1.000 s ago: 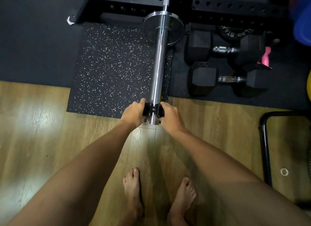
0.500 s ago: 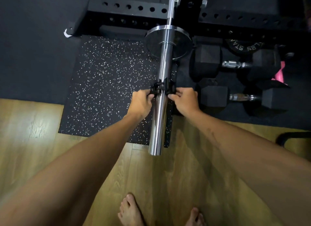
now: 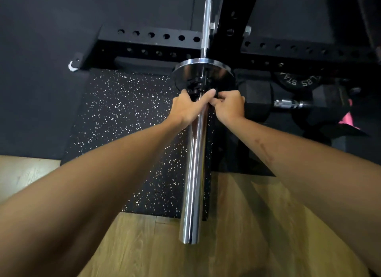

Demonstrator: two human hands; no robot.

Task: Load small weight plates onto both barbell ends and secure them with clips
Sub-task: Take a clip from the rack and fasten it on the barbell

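Floor: dark rubber flooring (image 3: 31, 91) at far and left, light wood plank floor (image 3: 237, 235) near. A black rubber mat flecked with white (image 3: 123, 115) lies across the boundary of the 2, left of centre.

Black steel rack frame with rows of round holes (image 3: 156, 41) runs left to right at far, with an upright post near centre.

Chrome barbell sleeve (image 3: 194, 173) runs from near centre toward far, its free end over the wood floor; the thinner bar shaft (image 3: 206, 18) continues beyond the rack.

1 small round chrome weight plate (image 3: 185, 70) sits on the sleeve at its far end, close to the rack frame.

Black hexagonal dumbbell with a chrome handle (image 3: 286, 103) lies on the floor right of the sleeve. A black round plate with raised lettering (image 3: 296, 80) lies beyond it. A pink item (image 3: 348, 120) shows at far right; cannot identify.

Left hand (image 3: 186, 107): fingers curled on the left side of the black plastic barbell clip (image 3: 195, 89), thumb stretched across the top of the sleeve. Right hand (image 3: 229, 105): fingers curled on the clip's right side. Both grip the clip.

Clip: around the sleeve, just near of the plate's face. Contact with the plate cannot be told; clip mostly hidden by the fingers.
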